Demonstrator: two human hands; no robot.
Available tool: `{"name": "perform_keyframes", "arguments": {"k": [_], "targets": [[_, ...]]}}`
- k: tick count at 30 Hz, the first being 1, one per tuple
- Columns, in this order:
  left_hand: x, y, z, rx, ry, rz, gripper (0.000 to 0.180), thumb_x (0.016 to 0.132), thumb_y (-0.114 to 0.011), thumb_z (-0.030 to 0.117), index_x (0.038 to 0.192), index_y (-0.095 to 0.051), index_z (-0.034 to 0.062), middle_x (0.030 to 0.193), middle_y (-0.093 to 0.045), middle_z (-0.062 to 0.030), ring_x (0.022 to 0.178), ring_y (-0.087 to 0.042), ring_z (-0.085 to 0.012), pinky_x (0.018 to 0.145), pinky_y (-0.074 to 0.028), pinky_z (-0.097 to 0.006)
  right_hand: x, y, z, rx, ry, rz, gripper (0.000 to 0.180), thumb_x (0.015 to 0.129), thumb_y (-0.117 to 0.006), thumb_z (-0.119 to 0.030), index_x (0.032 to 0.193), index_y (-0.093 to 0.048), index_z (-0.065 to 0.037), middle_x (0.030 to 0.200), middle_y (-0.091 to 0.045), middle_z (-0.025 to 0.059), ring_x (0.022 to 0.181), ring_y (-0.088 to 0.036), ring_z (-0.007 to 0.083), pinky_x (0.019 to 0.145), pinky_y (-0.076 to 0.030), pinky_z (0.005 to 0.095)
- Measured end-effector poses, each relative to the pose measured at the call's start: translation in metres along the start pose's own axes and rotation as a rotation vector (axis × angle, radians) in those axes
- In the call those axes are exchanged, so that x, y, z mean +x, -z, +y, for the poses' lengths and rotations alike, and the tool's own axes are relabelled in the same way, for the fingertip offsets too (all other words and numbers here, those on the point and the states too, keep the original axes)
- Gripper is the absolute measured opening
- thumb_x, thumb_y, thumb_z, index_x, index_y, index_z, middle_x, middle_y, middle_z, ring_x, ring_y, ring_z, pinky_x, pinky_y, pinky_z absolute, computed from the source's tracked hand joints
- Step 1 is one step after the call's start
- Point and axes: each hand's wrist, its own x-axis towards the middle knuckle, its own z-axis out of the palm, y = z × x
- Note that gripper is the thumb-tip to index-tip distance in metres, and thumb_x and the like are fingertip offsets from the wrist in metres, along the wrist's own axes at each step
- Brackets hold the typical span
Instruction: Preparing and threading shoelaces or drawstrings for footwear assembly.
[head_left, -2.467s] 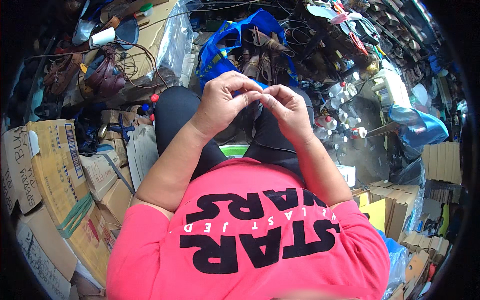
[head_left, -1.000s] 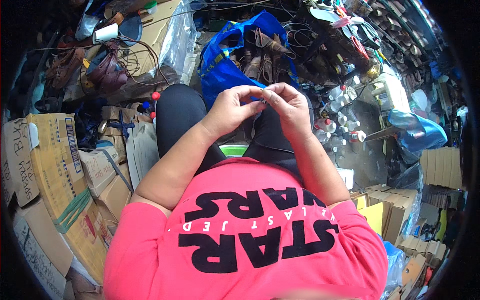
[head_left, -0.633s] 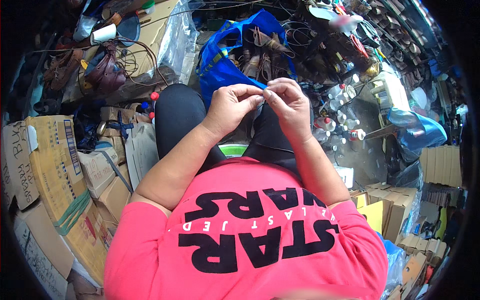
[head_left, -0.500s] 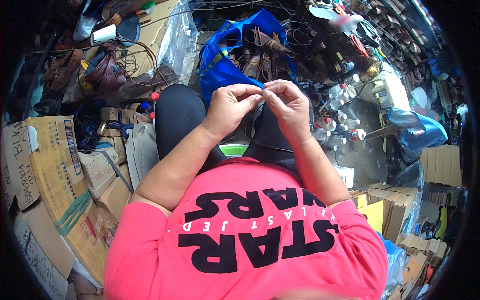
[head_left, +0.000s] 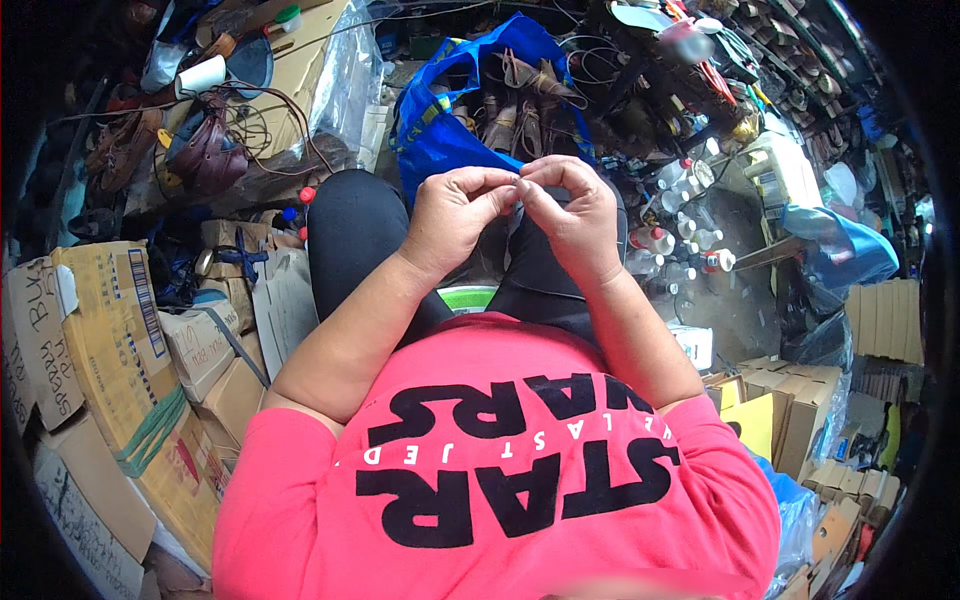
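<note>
Above my lap, my left hand (head_left: 455,215) and my right hand (head_left: 577,218) meet with fingertips touching. Thumb and index finger of each are pinched together. Whatever sits between the fingertips is too small to make out. Just beyond the hands stands a blue bag (head_left: 425,140), its mouth open, with several brown shoe-like leather pieces (head_left: 515,110) inside.
Cardboard boxes (head_left: 110,330) are stacked at my left. Several small bottles (head_left: 680,240) stand on the floor to the right, near a blue plastic sheet (head_left: 840,245). A cardboard-topped surface at the far left carries a white cup (head_left: 202,77) and dark red leather pieces (head_left: 208,160).
Both hands have shifted very slightly left, their fingertips still together. The view has tilted a little; nothing else has visibly moved.
</note>
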Motion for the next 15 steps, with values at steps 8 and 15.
{"name": "perform_keyframes", "arguments": {"k": [8,15], "targets": [[0.0001,-0.0004,-0.0014,-0.033,0.002,-0.015,0.015,0.085,-0.062,0.004,0.098,-0.068,-0.0007,0.084,-0.067,-0.0032,0.074,-0.058,-0.0055,0.068,-0.049,-0.02,0.001,0.0013,-0.0018,-0.016,0.008,0.009,0.009,0.073,-0.069,-0.01,0.072,-0.064,-0.003,0.084,-0.066,0.0093,0.085,-0.062,0.0195,0.08,-0.047,0.0297],[-0.0004,-0.0016,-0.0001,-0.006,-0.01,-0.016,0.014,0.086,-0.061,0.005,0.097,-0.068,-0.0005,0.083,-0.066,-0.0016,0.073,-0.057,-0.0049,0.068,-0.048,-0.019,0.0011,0.0013,-0.0014,-0.013,0.014,0.017,0.008,0.073,-0.069,-0.009,0.072,-0.064,-0.003,0.083,-0.066,0.0097,0.084,-0.062,0.0193,0.078,-0.048,0.0293]]}}
